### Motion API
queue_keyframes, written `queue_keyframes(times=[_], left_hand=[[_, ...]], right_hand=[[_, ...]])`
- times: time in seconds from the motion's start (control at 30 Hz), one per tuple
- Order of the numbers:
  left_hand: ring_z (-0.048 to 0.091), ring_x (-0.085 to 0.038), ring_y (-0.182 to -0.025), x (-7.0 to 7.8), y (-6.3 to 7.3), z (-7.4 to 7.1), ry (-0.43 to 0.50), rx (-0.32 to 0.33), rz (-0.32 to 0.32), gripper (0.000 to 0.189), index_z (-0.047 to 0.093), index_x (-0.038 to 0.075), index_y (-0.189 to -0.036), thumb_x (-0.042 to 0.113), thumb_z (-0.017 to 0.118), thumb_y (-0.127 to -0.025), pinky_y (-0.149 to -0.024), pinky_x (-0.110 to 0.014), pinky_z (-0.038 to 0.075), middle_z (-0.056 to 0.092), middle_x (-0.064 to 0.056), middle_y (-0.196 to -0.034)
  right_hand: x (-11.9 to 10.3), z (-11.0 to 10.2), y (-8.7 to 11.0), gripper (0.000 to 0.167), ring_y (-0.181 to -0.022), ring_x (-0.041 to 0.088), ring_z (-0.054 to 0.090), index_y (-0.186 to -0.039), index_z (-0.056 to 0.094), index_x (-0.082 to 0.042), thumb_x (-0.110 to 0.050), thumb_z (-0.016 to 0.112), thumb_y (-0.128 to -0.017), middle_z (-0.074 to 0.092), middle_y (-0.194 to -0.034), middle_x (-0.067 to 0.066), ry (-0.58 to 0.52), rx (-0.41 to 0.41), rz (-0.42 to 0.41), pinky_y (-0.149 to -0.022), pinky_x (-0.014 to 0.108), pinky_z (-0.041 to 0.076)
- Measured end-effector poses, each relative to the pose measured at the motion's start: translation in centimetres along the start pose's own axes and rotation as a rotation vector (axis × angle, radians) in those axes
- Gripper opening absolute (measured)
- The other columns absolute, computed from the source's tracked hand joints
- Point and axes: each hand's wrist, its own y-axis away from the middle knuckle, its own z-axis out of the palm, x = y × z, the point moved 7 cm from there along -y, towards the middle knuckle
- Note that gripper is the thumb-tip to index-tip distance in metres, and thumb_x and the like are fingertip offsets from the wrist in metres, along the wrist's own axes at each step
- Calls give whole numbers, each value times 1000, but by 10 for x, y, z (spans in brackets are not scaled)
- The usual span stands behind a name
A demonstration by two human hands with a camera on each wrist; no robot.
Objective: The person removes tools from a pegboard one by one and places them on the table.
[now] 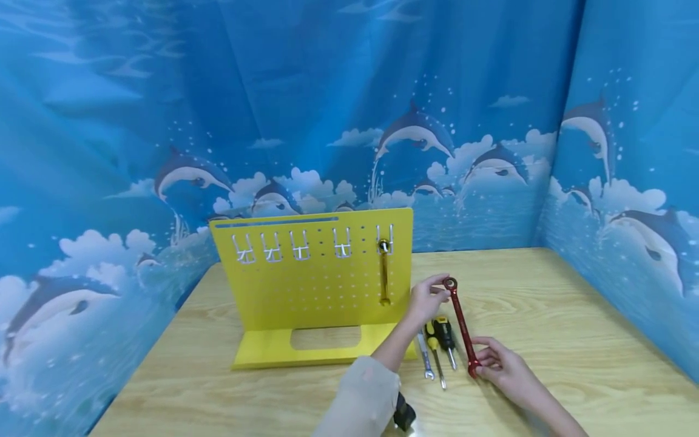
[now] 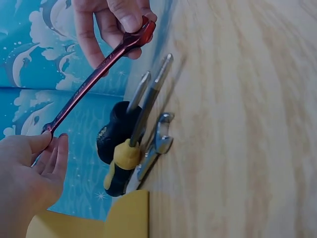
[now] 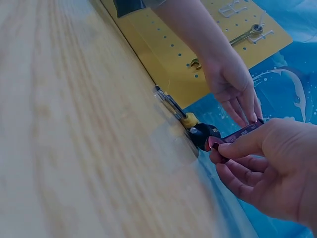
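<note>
A red combination wrench (image 1: 462, 325) is held between both hands, its ring end up and its open end toward the front in the head view. My left hand (image 1: 427, 301) pinches the ring end with thumb and fingers. At the open end, my right hand (image 1: 505, 371) grips with thumb and fingertips. Beside the wrench lie a stubby black screwdriver (image 1: 445, 337), a longer yellow-and-black screwdriver (image 1: 434, 349) and a silver wrench (image 1: 425, 358). In the left wrist view the red wrench (image 2: 89, 84) runs slantwise from one hand to the other.
A yellow pegboard (image 1: 322, 291) stands left of the hands with several white hooks (image 1: 300, 250) along its top. From the rightmost hook hangs a gold wrench (image 1: 384, 273). A blue dolphin curtain (image 1: 327, 91) rises behind the wooden table (image 1: 218, 397).
</note>
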Motion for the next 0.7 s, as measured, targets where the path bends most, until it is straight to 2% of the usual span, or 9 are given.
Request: queue_keyframes(times=[0.17,0.23,0.4,0.7], left_hand=[[63,-16,-80,-10,-1,0,-51,-3,37,32,61,1,-116,-2,63,-84,-61,-21,51,65,-8,-100],[62,-17,-85,-14,-1,0,-61,-3,54,31,62,1,-114,-1,64,-84,-67,-20,51,64,-8,-100],[61,-16,-88,-23,-1,0,-67,-4,52,24,63,4,-107,2,65,-83,-74,-22,50,65,-6,-97],[61,-19,-92,-30,1,3,-102,-15,26,24,63,5,-108,6,65,-84,-71,-22,51,65,-9,-100]], right_hand=[[1,2,1,47,-74,9,57,-115,49,14,14,65,-71,63,-83,11,35,-6,-39,-65,23,52],[2,4,1,46,-74,8,57,-114,49,15,14,66,-71,63,-83,11,54,-11,-60,-64,23,52],[5,5,3,45,-72,8,56,-111,51,16,14,68,-69,60,-84,10,87,4,-70,-62,23,52],[6,5,4,42,-71,8,54,-110,50,21,15,65,-71,58,-87,9,70,-3,-27,-62,21,51]])
